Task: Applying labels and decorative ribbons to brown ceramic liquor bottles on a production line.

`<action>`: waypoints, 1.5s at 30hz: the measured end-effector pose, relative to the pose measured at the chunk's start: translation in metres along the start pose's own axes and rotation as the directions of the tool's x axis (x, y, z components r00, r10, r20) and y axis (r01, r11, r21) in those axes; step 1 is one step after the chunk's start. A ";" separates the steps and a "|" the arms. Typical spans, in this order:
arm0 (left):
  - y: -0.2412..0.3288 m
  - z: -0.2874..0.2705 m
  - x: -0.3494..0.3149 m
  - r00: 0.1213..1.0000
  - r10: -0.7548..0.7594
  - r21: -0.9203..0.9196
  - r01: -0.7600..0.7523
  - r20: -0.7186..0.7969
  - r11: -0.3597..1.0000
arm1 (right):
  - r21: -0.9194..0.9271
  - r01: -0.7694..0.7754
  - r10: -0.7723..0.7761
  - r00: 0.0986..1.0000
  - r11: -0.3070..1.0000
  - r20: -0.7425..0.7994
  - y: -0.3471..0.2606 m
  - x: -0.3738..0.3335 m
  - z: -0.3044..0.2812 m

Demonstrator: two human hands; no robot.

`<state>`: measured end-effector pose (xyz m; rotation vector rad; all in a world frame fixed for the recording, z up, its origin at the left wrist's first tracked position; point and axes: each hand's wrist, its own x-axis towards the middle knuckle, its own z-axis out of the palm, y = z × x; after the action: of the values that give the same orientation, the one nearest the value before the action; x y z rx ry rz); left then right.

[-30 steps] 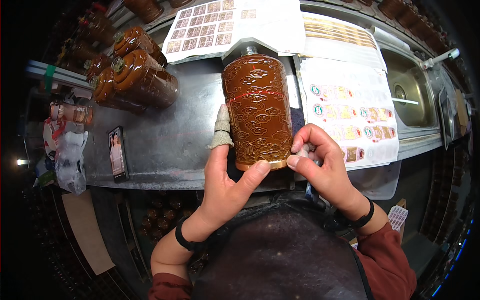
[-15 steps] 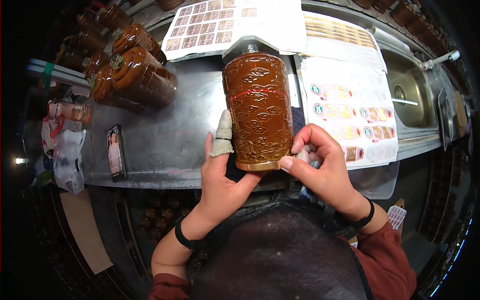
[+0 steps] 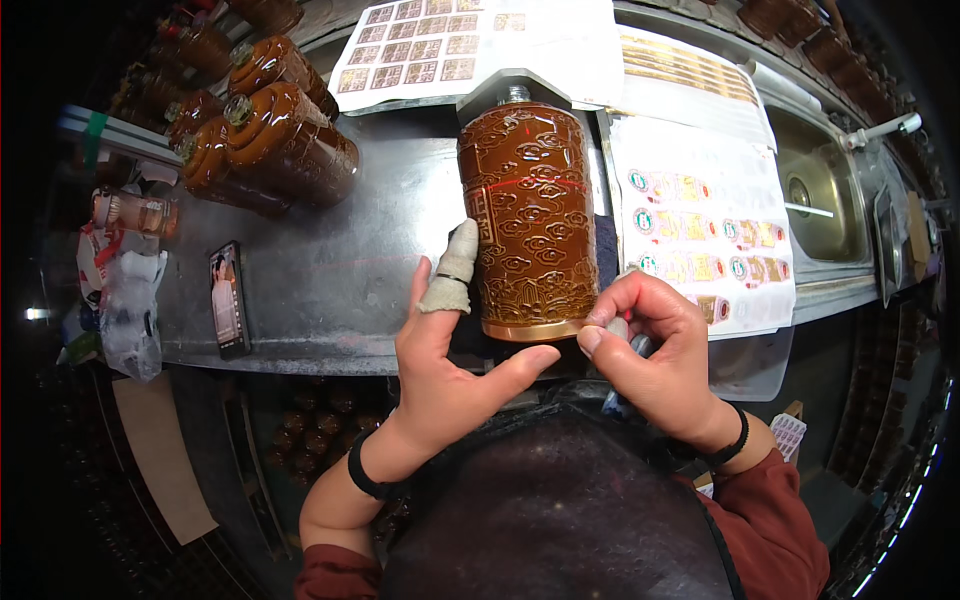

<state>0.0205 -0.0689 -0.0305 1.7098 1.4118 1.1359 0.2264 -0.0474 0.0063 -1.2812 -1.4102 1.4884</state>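
Observation:
A large brown glazed bottle (image 3: 535, 220) with raised cloud patterns lies on its side, neck pointing away from me. Around its near end runs a narrow gold band (image 3: 530, 330). My right hand (image 3: 655, 345) pinches the band's right end between thumb and forefinger. A bluish-grey object (image 3: 640, 345) shows partly under that hand; its kind is hidden. Along the bottle's left side lies the cloth-covered forefinger of my left hand (image 3: 440, 350), its thumb stretched out just below the band. Thin red light lines cross the bottle, and a framed raised panel shows on its left side.
Several brown bottles (image 3: 290, 145) stand at the left on the metal bench (image 3: 390, 200). A phone (image 3: 228, 300) and a clear plastic bag (image 3: 135, 310) are nearer. Sheets of stickers (image 3: 700, 220) lie right and behind, beside a sink (image 3: 820, 190). A grey holder (image 3: 480, 95) surrounds the bottle's neck.
The bottle has turned, bringing a framed panel into view on its left side. My left thumb has come away from the band. My right hand keeps its pinch there.

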 end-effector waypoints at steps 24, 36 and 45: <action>0.003 0.010 0.006 0.972 -0.205 -0.513 0.235 0.116 0.826 | 0.092 -0.054 0.054 0.999 0.994 -0.001 0.012 0.007 -0.001; 0.010 0.010 0.007 0.950 -0.265 -0.497 0.312 0.165 0.809 | 0.053 -0.014 0.013 1.000 0.999 0.010 0.017 0.008 -0.004; 0.008 0.012 0.006 0.956 -0.247 -0.435 0.293 0.161 0.851 | 0.071 0.030 -0.032 0.999 0.997 0.026 0.019 0.007 -0.004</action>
<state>0.0348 -0.0644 -0.0276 1.1764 1.1625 1.0988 0.2309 -0.0425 -0.0135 -1.1956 -1.3762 1.5263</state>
